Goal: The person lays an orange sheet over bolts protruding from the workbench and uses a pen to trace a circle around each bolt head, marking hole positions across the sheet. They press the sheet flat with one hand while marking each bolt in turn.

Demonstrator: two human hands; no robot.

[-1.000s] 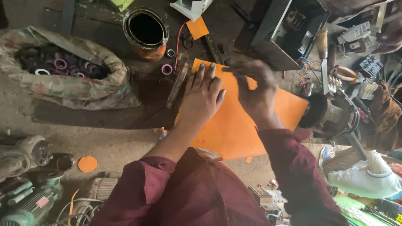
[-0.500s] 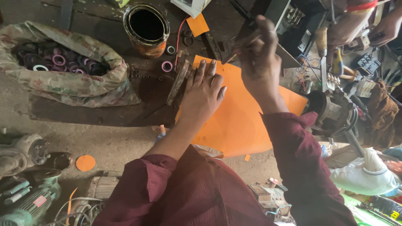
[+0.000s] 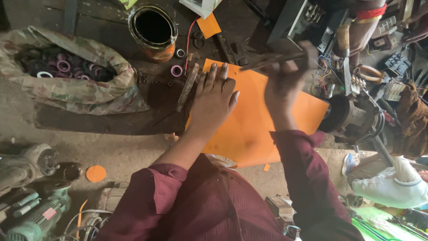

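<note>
Left hand is laid flat, fingers spread, on the orange sheet | sheet is spread on the bench under both hands | right hand is closed round a dark tool, raised above the sheet's far edge | tin stands beyond.

Brightness: even, soft daylight over the whole bench; nothing is blown out.
Brightest area: the orange sheet and the pale clothing at the lower right edge.
Darkest areas: the inside of the tin can and the top left corner, both nearly black.
Shadows: faint and soft-edged, a weak one under the left hand on the sheet.
Glare: none to speak of; the can's rim has only a dull shine.
Blur: the right hand and the dark tool it grips are smeared by motion.
Focus: the left hand and the sack of rings are fairly sharp.
Distortion: wide-angle stretch towards the corners.
</note>
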